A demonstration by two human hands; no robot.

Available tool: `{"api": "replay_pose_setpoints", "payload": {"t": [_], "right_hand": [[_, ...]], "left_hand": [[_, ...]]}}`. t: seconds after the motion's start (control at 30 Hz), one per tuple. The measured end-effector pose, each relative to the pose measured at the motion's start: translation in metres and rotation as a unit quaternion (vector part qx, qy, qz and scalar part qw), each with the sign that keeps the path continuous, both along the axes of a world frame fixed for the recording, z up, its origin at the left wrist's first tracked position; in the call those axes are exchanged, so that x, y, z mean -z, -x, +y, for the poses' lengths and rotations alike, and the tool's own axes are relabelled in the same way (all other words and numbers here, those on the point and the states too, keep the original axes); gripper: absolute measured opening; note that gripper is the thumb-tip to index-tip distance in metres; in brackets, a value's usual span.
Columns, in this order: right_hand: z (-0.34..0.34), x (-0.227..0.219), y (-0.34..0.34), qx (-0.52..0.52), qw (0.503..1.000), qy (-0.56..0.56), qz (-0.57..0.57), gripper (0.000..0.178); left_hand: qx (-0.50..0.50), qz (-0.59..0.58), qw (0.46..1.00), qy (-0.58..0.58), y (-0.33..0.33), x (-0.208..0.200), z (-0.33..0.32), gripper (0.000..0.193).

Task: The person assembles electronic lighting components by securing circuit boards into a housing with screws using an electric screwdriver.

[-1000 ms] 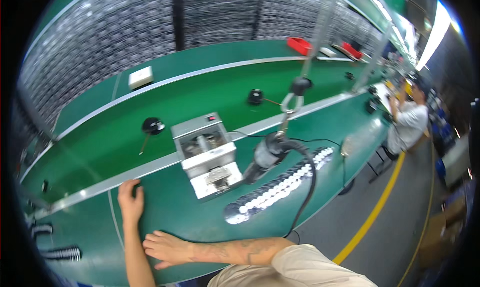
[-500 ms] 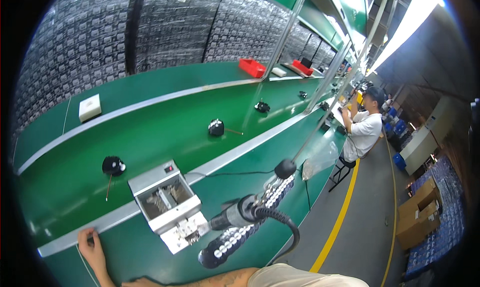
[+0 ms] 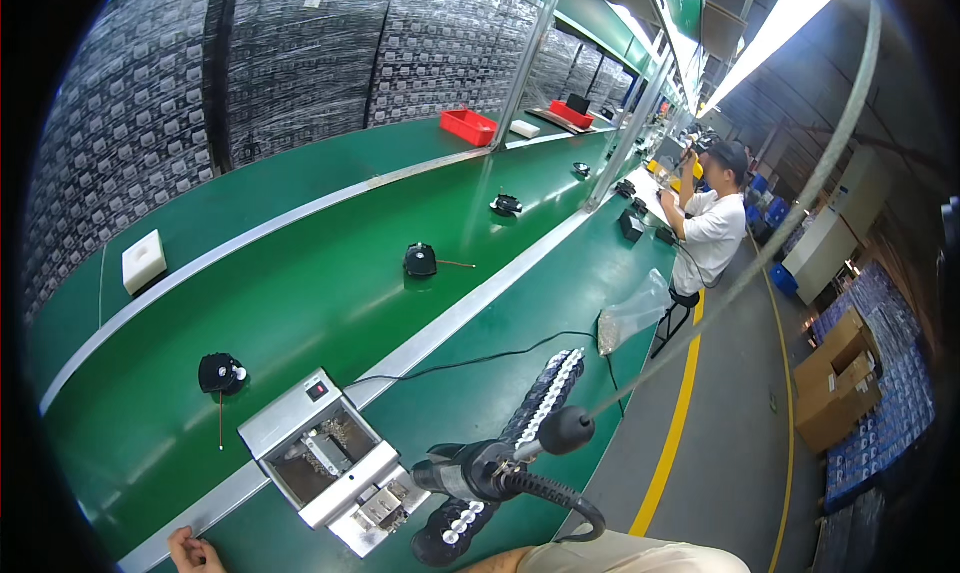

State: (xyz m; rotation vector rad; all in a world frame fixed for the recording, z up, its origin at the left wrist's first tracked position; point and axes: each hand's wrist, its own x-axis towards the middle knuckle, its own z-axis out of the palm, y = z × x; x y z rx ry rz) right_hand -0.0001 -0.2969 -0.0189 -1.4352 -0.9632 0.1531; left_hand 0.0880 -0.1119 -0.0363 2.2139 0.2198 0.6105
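My left hand (image 3: 195, 551) is at the lower left, beside the metal rail of the bench. Its fingers are loosely bent and apart, and nothing shows in them. Only a bit of my right forearm (image 3: 500, 561) shows at the lower edge; the right hand is out of the picture. A grey screw feeder (image 3: 320, 453) with small metal pieces in its bin stands nearest to my left hand. Beside it, a black electric screwdriver (image 3: 475, 473) with a coiled cord hangs from a line, over a dark strip with a row of clear round pieces (image 3: 555, 393).
Black round housings with thin wires (image 3: 420, 261) lie spaced along the green belt (image 3: 320, 303). A white block (image 3: 144, 261) and a red bin (image 3: 468, 126) sit on the far shelf. A clear bag (image 3: 630, 318) lies on the bench; beyond it sits a co-worker (image 3: 710, 218).
My view has shifted, and my left hand now sits lower, mostly cut off by the lower edge. The right hand has left the picture. The screwdriver hangs lower in view.
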Motion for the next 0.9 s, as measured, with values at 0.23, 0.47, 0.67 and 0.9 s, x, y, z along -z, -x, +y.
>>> {"api": "replay_pose_setpoints", "payload": {"t": [0.23, 0.47, 0.67, 0.9], "right_hand": [[0.008, 0.010, 0.002, -0.029, 0.999, -0.032, -0.007, 0.021], [0.006, 0.006, 0.003, -0.031, 0.999, -0.023, 0.022, 0.018], [0.005, 0.007, 0.004, -0.022, 0.999, -0.008, 0.047, 0.017], [0.005, 0.007, 0.003, -0.017, 0.999, -0.014, 0.033, 0.014]], "left_hand": [[-0.019, 0.045, 0.999, -0.015, 0.011, -0.020, -0.018, 0.030], [0.067, 0.049, 0.996, -0.028, 0.012, -0.010, -0.006, 0.028], [0.083, 0.041, 0.996, -0.015, 0.010, 0.001, -0.005, 0.029], [0.096, 0.020, 0.995, 0.014, 0.003, 0.038, 0.020, 0.034]]}}
